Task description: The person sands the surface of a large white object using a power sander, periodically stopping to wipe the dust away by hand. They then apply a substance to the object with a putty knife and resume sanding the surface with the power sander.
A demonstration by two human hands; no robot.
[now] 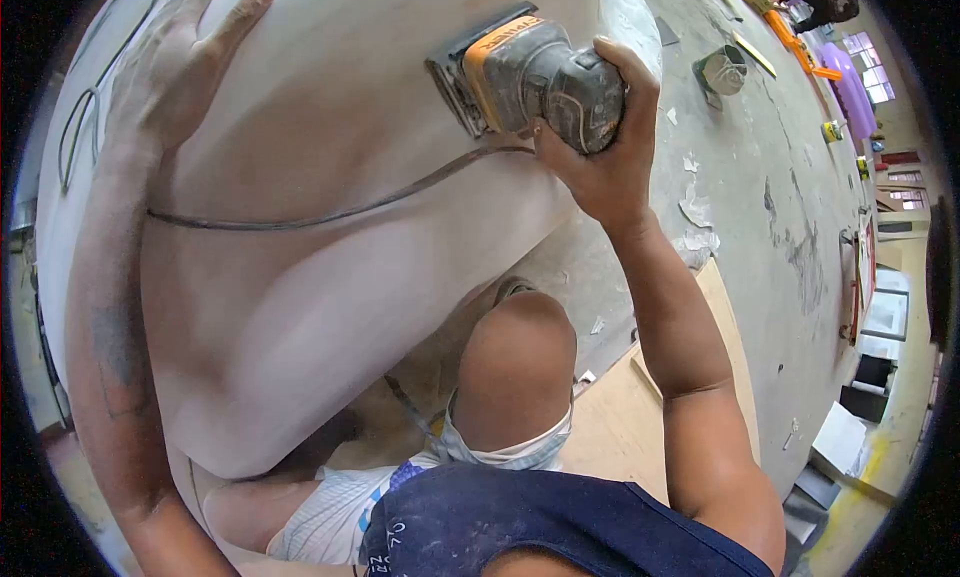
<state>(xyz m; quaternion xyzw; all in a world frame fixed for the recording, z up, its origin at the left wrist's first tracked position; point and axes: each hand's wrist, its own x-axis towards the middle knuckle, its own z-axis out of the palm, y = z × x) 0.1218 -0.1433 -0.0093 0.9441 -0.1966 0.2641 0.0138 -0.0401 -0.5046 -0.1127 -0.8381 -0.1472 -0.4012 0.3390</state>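
Observation:
A large, smooth, pale curved form (pixel 370 287) fills the left and middle of the view, dusted over its surface. My right hand (pixel 625 127) wraps round the rounded body of a black and orange electric sander (pixel 540 82), whose flat pad faces the form's upper right side. From the sander a dark power cord (pixel 330 217) runs leftward across the form and passes by my left forearm. My left hand (pixel 175 72) lies flat on the form at the upper left, fingers stretched out and thumb apart, holding nothing.
Dusty concrete floor (pixel 745 177) stretches to the right, with torn pale scraps (pixel 695 207) on it. A can (pixel 722 70) stands at the upper right, near a purple rounded object (pixel 848 92). A plywood sheet (pixel 610 417) lies beside my bent knee (pixel 520 367). Boxes and panels line the far right.

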